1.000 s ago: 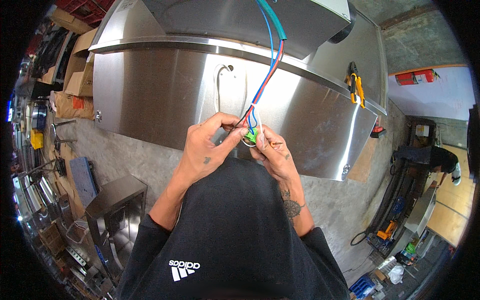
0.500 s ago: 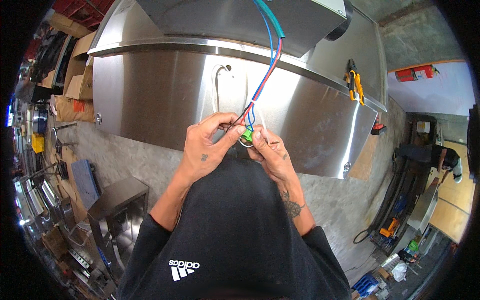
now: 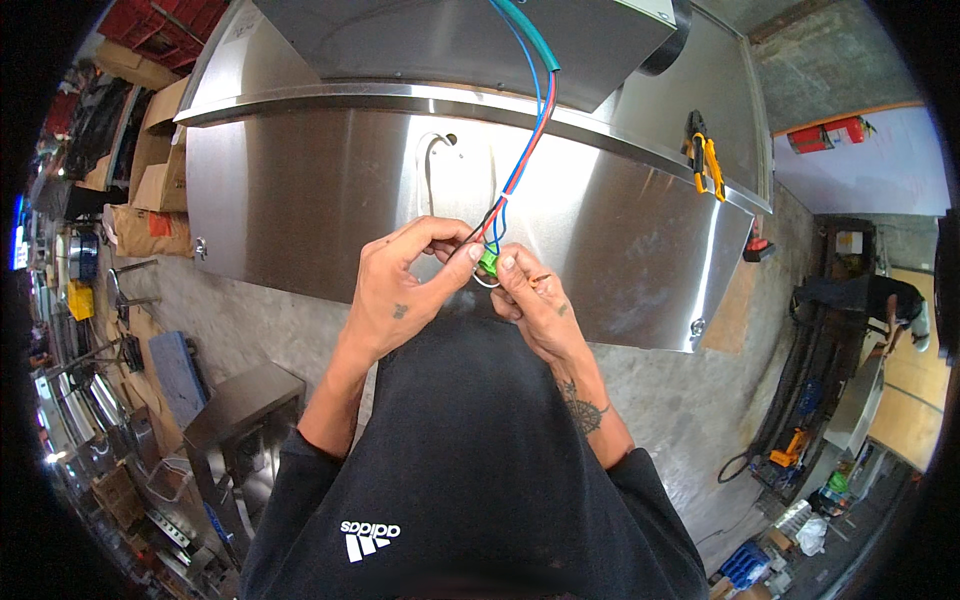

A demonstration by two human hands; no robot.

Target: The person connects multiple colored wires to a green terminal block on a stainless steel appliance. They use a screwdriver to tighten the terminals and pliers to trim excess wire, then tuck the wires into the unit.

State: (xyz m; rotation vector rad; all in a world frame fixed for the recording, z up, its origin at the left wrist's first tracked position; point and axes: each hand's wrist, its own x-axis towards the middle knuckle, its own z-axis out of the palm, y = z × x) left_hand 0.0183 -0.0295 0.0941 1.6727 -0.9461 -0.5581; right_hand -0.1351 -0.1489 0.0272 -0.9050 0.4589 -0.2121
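In front of my chest, a small green terminal connector [image 3: 489, 262] sits between my two hands. My left hand [image 3: 405, 280] pinches thin wires at the connector's left side, its thumb against the green body. With thumb and fingers my right hand [image 3: 535, 297] grips the connector from the right; a thin orange-brown tip [image 3: 540, 279] pokes out by its fingers, its kind unclear. Red, blue and black wires [image 3: 521, 170] run up from the connector into a teal sleeve [image 3: 540, 45]. A pale wire loops below the connector. The fingertips hide the wire ends.
A stainless steel panel [image 3: 290, 200] stands behind my hands, with a pale cable [image 3: 427, 165] coming from a hole. Yellow-black pliers [image 3: 704, 160] hang on its ledge at right. Above is a dark metal box [image 3: 450, 50]. Another person [image 3: 900, 300] bends over at far right.
Both hands and the connector have shifted slightly left in view, with the wires. Both hands keep their grip.
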